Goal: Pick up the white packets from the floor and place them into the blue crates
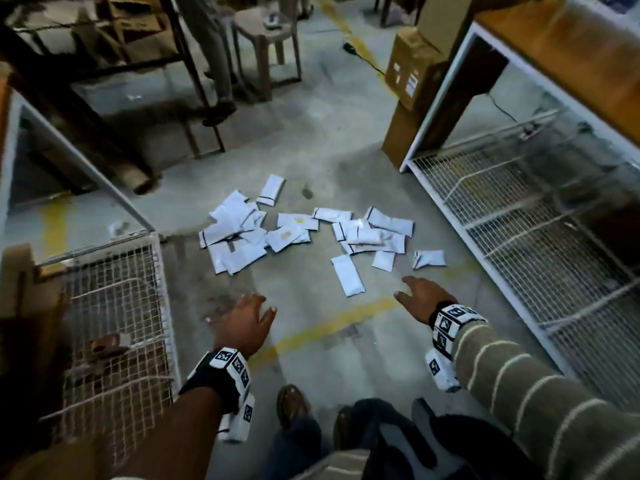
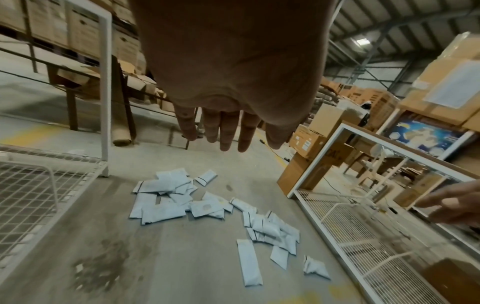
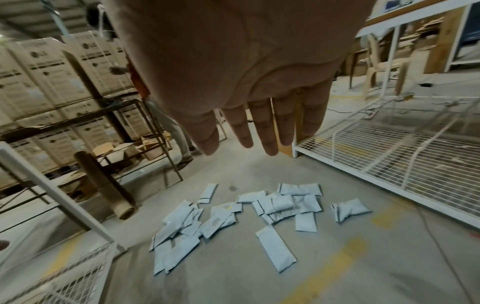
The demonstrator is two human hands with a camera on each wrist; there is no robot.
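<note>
Grey concrete floor (image 1: 311, 341) with worn yellow lines runs between two white wire-mesh racks (image 1: 519, 209). White packets (image 1: 304, 233) lie scattered on it in two loose heaps, flat oblong pouches, some with a dark band at one end, pointing every which way. One long packet (image 1: 347, 274) lies apart, nearest the person, its long axis running away from them. Left hand (image 1: 244, 327) and right hand (image 1: 420, 297) hover above the floor, fingers straight and slightly spread, holding nothing and touching no packet.
</note>
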